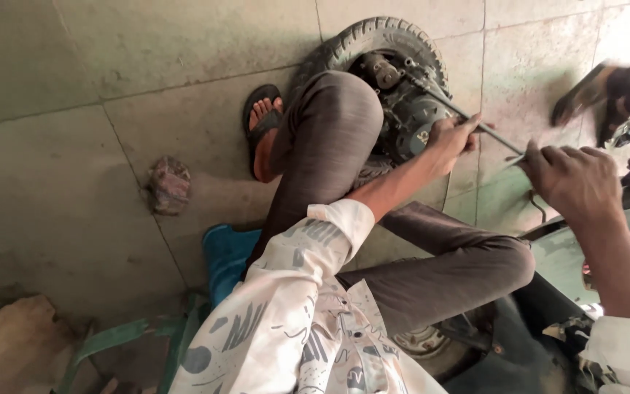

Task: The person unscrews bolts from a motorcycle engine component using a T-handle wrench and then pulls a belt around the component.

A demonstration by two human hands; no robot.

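The tyre (373,36) at upper centre is black, its engine casing (410,109) dark grey. The trousers (329,138) are brown-grey. The shirt (286,321) at bottom centre is white with grey scribbled shapes. The stool (224,255) is blue, the floor tiles (111,58) grey-beige, and the sandal (260,128) black.

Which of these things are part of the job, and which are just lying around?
In use: metal rod, wheel hub, tyre, left hand, co-worker's hand.
Lying about: stone lump, blue tub, green frame.
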